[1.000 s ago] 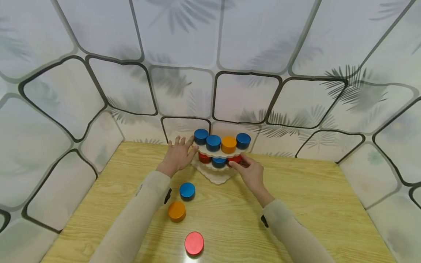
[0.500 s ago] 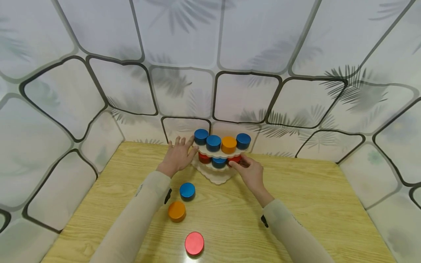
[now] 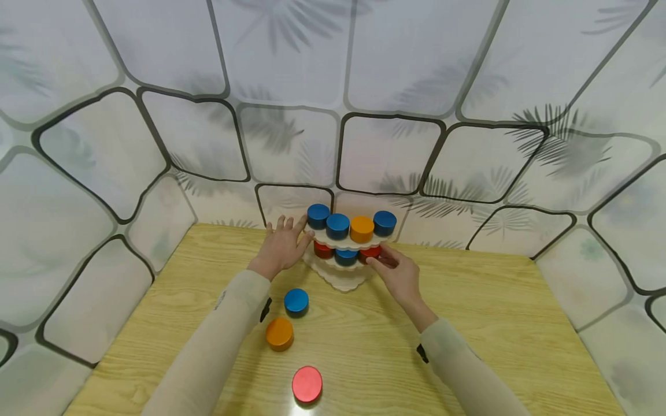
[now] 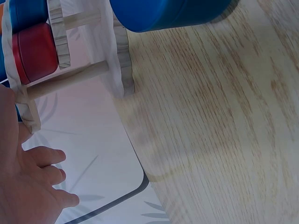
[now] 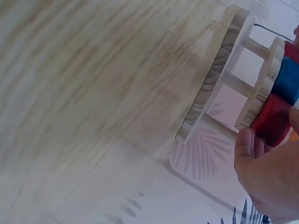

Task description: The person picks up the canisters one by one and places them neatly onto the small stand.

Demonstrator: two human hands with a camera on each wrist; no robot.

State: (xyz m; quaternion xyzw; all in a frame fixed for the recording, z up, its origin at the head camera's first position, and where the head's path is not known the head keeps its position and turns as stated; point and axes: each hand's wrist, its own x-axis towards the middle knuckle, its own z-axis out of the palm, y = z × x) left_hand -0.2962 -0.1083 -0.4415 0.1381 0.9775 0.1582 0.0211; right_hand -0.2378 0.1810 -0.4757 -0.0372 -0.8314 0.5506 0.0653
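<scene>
A white, scalloped wooden tiered stand [image 3: 343,282] stands against the back wall, with round tins on its top and middle tiers. On the middle tier my right hand [image 3: 400,278] has its thumb and curled fingers about the rightmost red tin [image 3: 369,252]; the right wrist view shows this red tin [image 5: 272,119] between them. My left hand [image 3: 281,245] rests at the stand's left side, fingers spread, fingertips close to the left blue tin [image 3: 318,215] on top. In the left wrist view another red tin [image 4: 35,52] sits on the middle tier.
Left of centre on the wood-grain table [image 3: 494,312] stand a loose blue tin [image 3: 296,301], an orange tin [image 3: 280,333] and a red tin [image 3: 307,385]. The top tier also bears an orange tin [image 3: 362,229] and more blue ones. A patterned wall [image 3: 291,150] encloses the table.
My right hand has shifted slightly to the right, its thumb uncovering more of the red tin. The left hand and the loose tins stay where they were.
</scene>
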